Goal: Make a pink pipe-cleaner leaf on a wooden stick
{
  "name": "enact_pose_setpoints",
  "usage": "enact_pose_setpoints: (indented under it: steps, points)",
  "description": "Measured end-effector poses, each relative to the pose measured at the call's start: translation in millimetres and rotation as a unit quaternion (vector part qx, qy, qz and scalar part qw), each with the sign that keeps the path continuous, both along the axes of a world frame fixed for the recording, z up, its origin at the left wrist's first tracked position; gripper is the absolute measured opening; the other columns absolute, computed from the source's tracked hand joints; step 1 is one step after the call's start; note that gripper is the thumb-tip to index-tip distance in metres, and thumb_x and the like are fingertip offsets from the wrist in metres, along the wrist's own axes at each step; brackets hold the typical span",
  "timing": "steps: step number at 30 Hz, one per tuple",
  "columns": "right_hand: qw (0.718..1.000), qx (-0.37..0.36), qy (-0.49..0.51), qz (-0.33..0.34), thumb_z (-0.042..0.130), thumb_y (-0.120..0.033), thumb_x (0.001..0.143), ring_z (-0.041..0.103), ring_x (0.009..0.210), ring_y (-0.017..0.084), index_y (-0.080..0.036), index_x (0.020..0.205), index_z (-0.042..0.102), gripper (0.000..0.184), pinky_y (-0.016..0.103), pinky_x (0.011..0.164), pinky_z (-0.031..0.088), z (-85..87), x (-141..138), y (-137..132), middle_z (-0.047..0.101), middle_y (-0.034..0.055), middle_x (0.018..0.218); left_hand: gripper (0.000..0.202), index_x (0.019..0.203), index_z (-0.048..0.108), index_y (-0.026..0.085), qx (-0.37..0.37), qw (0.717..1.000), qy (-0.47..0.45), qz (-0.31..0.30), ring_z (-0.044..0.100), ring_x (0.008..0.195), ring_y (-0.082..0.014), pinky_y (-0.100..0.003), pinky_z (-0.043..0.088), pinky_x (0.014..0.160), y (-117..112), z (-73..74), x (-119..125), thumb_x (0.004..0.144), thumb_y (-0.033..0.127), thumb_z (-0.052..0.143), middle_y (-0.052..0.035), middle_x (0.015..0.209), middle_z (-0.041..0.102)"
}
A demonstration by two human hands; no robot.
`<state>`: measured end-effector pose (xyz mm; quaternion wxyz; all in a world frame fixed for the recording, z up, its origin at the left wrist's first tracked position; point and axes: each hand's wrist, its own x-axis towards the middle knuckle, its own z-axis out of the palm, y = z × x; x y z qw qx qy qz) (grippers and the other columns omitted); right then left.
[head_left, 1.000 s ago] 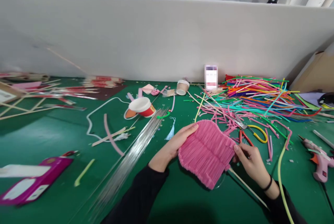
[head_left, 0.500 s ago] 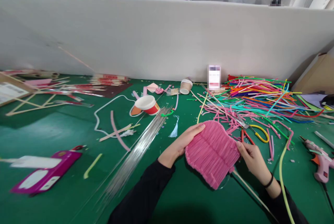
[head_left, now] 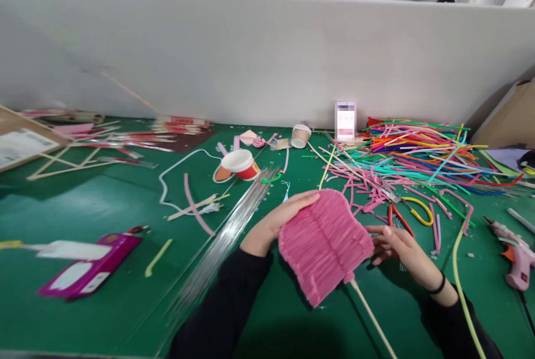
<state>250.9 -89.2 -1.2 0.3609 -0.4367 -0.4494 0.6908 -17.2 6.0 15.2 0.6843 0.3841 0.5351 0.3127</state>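
Pink chenille fan (head_left: 324,242): left hand (head_left: 271,222) pinches top edge; right hand (head_left: 397,247), fingers spread, touches the side; even support advised.

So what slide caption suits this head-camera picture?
Left hand holds a pink pipe-cleaner fan on a stick, right hand touching its edge, over a littered green table.

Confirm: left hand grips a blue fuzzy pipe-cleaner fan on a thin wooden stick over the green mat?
Wrong colour: head view shows the fuzzy pipe-cleaner fan is pink. The left hand grips it, on its thin wooden stick, over the green mat.
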Motion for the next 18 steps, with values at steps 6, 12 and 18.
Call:
enact_pose_setpoints:
  steps: [6, 12, 18]
  points:
    - [0.998, 0.043, -0.044, 0.018, 0.064, -0.057, 0.080, 0.063, 0.074, 0.015, -0.017, 0.102, 0.068, 0.045, 0.025, 0.066, 0.049, -8.4, -16.2, -2.5, 0.070, 0.0027, 0.085, 0.039, 0.103, 0.072, 0.022, -0.004, 0.999, -0.012, -0.031, 0.063, 0.108, -0.0259, -0.030, 0.050, 0.085, -6.4, -4.6, 18.6, 0.071, 0.043, 0.076, -0.0065, 0.114, 0.071]
    - [0.995, 0.015, -0.017, -0.100, 0.072, -0.053, 0.072, 0.057, 0.060, 0.012, -0.018, 0.093, 0.065, 0.041, 0.023, 0.056, 0.044, -15.8, -10.7, 1.9, 0.065, -0.0009, 0.071, 0.033, 0.105, 0.070, 0.018, -0.015, 0.986, -0.164, 0.013, 0.062, 0.110, -0.0240, -0.029, 0.048, 0.091, -10.6, -5.6, 32.1, 0.077, 0.035, 0.070, -0.0056, 0.111, 0.072]
    - [0.989, 0.027, -0.025, -0.144, 0.070, -0.046, 0.071, 0.049, 0.055, 0.010, -0.018, 0.088, 0.064, 0.032, 0.021, 0.051, 0.039, -21.8, -11.6, 3.7, 0.059, -0.0026, 0.064, 0.037, 0.103, 0.069, 0.013, -0.073, 0.977, -0.199, 0.015, 0.068, 0.099, -0.0290, -0.037, 0.053, 0.089, -32.2, 2.1, 56.1, 0.069, 0.024, 0.076, -0.0107, 0.099, 0.075]
